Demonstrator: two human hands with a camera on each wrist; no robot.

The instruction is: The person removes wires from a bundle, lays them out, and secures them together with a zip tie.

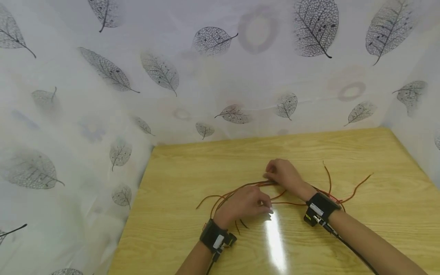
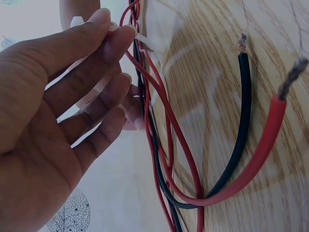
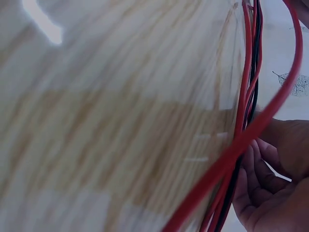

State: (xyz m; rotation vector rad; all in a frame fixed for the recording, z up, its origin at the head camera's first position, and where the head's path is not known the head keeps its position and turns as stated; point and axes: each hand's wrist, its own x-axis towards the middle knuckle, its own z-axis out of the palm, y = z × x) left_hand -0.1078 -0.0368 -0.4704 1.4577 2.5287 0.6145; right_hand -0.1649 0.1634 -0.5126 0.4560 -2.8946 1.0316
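Note:
Red and black electrical wires [image 2: 166, 101] lie in a loose bundle along the table. My left hand [image 1: 245, 204] is just in front of the bundle. Between its thumb and index fingertip it pinches a thin white cable tie [image 2: 143, 39], while the other fingers are half bent. Farther back, my right hand [image 1: 285, 175] is at the bundle, its fingers curled against the red and black wires [image 3: 246, 96]; its fingertips are partly hidden behind them. Stripped, twisted copper shows on one black wire end [image 2: 242, 44] and one red wire end [image 2: 289, 79].
The bundle rests on a wood-grain table [image 1: 178, 164]. Loose wire ends [image 1: 361, 183] spread out at the right, and another end [image 1: 203, 200] sticks out at the left. Leaf-patterned sheeting [image 1: 213, 76] stands behind and beside the table. Each wrist bears a black strap with a camera [image 1: 321, 210].

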